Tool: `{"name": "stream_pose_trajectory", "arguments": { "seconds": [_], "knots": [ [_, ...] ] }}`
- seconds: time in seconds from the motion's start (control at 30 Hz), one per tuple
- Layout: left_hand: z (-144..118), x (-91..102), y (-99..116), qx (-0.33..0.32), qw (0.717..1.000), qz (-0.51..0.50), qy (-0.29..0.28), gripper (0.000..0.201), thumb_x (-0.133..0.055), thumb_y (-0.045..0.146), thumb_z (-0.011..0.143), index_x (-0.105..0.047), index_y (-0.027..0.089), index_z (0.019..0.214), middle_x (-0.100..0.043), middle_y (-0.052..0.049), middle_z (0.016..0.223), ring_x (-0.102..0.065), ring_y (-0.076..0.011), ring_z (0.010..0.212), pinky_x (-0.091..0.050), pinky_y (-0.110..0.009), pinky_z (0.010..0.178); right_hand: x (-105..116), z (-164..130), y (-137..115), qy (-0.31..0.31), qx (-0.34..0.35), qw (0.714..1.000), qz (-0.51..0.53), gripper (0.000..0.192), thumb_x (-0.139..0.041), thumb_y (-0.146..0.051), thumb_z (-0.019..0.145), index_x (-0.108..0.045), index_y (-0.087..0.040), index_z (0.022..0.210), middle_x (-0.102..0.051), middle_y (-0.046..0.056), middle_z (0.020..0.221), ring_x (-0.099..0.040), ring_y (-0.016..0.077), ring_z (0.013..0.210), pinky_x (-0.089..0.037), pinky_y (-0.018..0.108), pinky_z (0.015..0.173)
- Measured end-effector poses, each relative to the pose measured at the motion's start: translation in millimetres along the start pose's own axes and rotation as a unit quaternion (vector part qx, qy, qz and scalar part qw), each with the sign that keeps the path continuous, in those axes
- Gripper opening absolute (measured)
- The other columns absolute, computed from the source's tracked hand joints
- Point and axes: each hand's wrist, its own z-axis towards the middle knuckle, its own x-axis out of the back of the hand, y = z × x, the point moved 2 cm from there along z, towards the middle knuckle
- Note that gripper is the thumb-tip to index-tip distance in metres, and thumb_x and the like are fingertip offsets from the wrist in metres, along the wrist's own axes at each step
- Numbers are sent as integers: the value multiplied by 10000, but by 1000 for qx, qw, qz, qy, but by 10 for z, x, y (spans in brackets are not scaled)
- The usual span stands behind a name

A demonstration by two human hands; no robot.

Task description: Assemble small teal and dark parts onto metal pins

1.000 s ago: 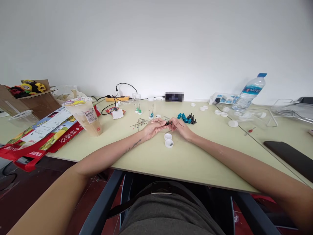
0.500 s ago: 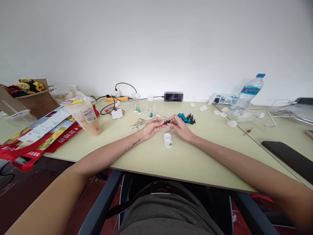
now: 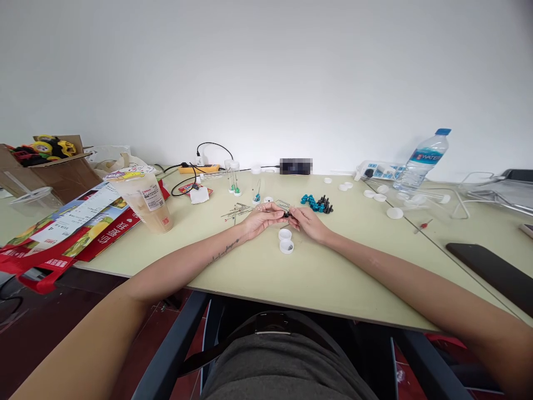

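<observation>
Black piece: small and dark, the black piece [image 3: 287, 214] sat between the fingertips of both hands, raised a little over the table [image 3: 250, 272]; the fingers hid most of it, so its exact form could not be told.
Left hand: the left hand [image 3: 263, 218] pinched the piece's left end, thumb against forefinger, the other fingers loosely curled.
Right hand: the right hand [image 3: 308, 222] gripped the other end, thumb and fingers drawn in tight around it.
Steadying: the sounder way, it seemed, was to let the left pinch stay firm and leave the fine movement to the right fingers.
Height: working low over the table looked wise, since so small a part could easily slip and roll.
Caps: two white caps [image 3: 286, 251] stood just nearer the person than the fingers, the closer one holding small dark bits; the wrists needed to stay off them.
Pile: teal pieces [image 3: 307, 199] and dark bolts [image 3: 327, 208] lay beyond the right hand, near enough to be nudged.
Pins: the pins [image 3: 237, 211] lay scattered beyond the left wrist.
Half a second earlier: the right knuckles had been higher; by this moment they had dropped and flattened, while the left hand had barely shifted.
</observation>
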Motion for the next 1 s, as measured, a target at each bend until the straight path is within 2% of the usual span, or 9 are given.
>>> {"name": "stream_pose_trajectory", "arguments": {
  "seconds": [0.1,0.2,0.3,0.53,0.6,0.77,1.0],
  "knots": [
    [11,24,9,-1,1000,3,5,155,-712,151,633,-603,106,733,-635,-19,775,-632,-121,760,-460,-324,874,-2,-1,18,-1,-16,1000,25,520,-239,-548,893,-415,-192,557,-440,-10,520,-411,113,488,-368,276,551],
    [26,73,26,-5,1000,0,25,150,-707,155,640,-598,101,727,-645,-35,794,-640,-128,764,-460,-306,865,14,4,-17,42,4,999,22,456,-283,-552,883,-496,-195,698,-546,-2,649,-449,111,514,-394,279,585],
    [37,108,35,-8,999,-1,37,151,-705,166,645,-596,99,725,-651,-43,800,-642,-130,775,-457,-294,865,22,10,-47,60,18,998,15,368,-376,-547,858,-508,-206,824,-579,1,758,-473,112,556,-400,272,597],
    [53,117,11,-2,1000,0,31,156,-719,147,623,-611,104,727,-642,-20,753,-641,-130,765,-457,-318,888,6,22,6,10,0,1000,-4,455,-308,-540,879,-513,-191,670,-538,8,621,-480,140,568,-379,285,575],
    [56,122,9,1,999,-3,35,152,-717,144,625,-617,100,730,-641,-22,748,-642,-129,760,-463,-310,880,8,21,1,17,10,1000,-18,398,-362,-524,867,-508,-194,699,-520,-1,627,-470,136,581,-370,277,572],
    [52,126,19,1,999,-12,33,134,-706,151,646,-607,100,721,-647,-31,781,-635,-105,744,-468,-267,856,17,19,-30,43,33,998,-39,265,-467,-454,838,-510,-205,917,-511,-12,711,-453,127,622,-355,261,577],
    [48,129,11,7,999,-11,36,144,-709,149,646,-598,97,722,-645,-24,769,-641,-111,746,-473,-258,847,41,21,-33,65,42,996,-52,166,-530,-338,812,-516,-199,902,-544,-7,712,-498,137,669,-364,264,609]
  ]
}}
